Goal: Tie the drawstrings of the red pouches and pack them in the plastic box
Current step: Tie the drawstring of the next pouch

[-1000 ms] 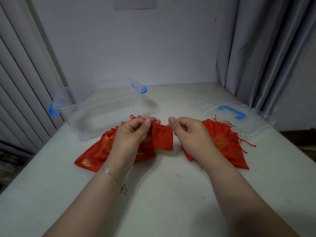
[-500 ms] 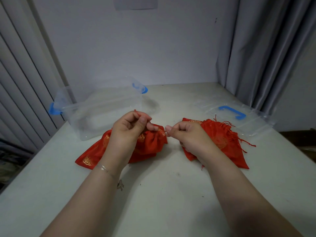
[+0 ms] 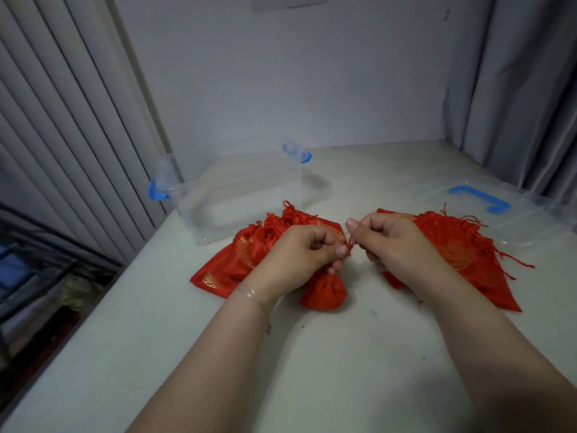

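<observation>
Everything is laid out on the table (image 3: 312, 370). The plastic box (image 3: 243, 195) is set at the back left, and its lid (image 3: 505, 214) is placed flat over at the back right, well apart from it. One heap of pouches (image 3: 237, 260) is piled just in front of the box, and a second heap (image 3: 462, 257) is spread in front of the lid. Between the two heaps, nearer the front edge, a single pouch (image 3: 324, 292) is held under the left hand (image 3: 299, 254), with the right hand (image 3: 393, 239) kept just beside it. Its drawstring (image 3: 350, 243) is pinched where the fingers of both hands meet.
</observation>
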The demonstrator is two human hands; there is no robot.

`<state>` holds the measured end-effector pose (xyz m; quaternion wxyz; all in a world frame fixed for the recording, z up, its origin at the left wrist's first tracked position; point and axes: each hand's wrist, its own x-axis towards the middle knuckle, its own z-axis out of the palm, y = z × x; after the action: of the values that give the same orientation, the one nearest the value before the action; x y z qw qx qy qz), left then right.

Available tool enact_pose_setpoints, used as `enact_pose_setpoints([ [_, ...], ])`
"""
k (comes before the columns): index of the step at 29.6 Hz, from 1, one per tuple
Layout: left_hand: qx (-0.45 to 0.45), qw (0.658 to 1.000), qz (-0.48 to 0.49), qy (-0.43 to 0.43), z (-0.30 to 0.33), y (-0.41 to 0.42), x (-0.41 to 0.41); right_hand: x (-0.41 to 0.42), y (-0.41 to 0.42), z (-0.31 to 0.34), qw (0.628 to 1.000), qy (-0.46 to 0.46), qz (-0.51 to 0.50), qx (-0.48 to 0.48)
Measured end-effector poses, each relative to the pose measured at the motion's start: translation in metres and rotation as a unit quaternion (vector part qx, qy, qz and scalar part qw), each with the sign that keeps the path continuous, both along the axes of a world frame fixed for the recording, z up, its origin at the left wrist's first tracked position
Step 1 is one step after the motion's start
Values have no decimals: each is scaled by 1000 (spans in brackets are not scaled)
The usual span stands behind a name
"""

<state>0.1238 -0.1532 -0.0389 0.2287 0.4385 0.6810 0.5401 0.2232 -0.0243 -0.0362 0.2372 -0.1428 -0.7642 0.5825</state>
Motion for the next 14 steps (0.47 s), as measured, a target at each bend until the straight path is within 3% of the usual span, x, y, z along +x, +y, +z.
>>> enact_pose_setpoints([
  [7,-39,997,-52,-46,-3,0,2,-2,-10,-1,998,30,37,29],
  [11,-6,992,-23,-124,-4,2,3,-4,-3,-8,980,58,-78,172],
  [14,17,986,19,-163,-4,2,0,-4,3,-8,969,83,-85,217],
])
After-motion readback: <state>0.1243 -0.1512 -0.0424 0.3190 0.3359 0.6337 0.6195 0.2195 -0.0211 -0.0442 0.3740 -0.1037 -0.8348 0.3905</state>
